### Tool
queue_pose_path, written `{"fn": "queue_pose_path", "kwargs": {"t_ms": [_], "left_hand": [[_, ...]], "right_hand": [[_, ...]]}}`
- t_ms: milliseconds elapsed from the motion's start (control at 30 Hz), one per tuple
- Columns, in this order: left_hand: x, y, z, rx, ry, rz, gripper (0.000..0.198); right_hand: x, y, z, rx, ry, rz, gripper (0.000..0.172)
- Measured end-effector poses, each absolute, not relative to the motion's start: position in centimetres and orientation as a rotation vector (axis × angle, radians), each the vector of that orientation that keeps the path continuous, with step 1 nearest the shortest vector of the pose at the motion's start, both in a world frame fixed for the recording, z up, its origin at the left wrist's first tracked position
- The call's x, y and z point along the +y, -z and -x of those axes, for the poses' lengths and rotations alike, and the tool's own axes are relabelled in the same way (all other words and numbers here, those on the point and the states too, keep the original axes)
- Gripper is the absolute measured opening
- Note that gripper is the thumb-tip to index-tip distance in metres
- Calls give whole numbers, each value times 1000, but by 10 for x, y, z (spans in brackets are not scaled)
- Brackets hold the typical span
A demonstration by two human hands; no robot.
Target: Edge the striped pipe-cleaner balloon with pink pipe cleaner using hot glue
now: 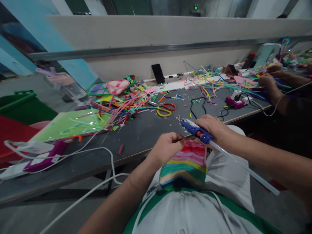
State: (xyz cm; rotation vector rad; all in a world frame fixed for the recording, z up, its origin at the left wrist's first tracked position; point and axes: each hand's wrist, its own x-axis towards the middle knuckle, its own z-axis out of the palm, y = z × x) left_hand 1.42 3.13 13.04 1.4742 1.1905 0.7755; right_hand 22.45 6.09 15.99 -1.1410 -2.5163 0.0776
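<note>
Grey surface (136, 136) strewn with coloured strips (122, 102) is sitting before the person, whose right hand (214, 128) is gripping a blue glue gun (195, 130) at its near edge while the left hand (167, 148) is pinching the top of a rainbow-striped piece (187, 162) on the lap, a co-worker's hands (268, 78) working far right.

Right hand (212, 125) grips glue gun (196, 130); left hand (167, 148) pinches rainbow piece (185, 165).
</note>
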Motion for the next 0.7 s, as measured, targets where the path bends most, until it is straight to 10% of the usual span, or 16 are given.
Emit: {"fn": "queue_pose_path", "kwargs": {"t_ms": [333,700], "left_hand": [[31,-134,-18,1185,-774,-1457,21],[38,-133,-16,1127,-746,-1456,23]], "right_hand": [[65,-154,-221,-2510,-88,1172,31],[72,-195,-237,-2151,-926,1240,28]]}}
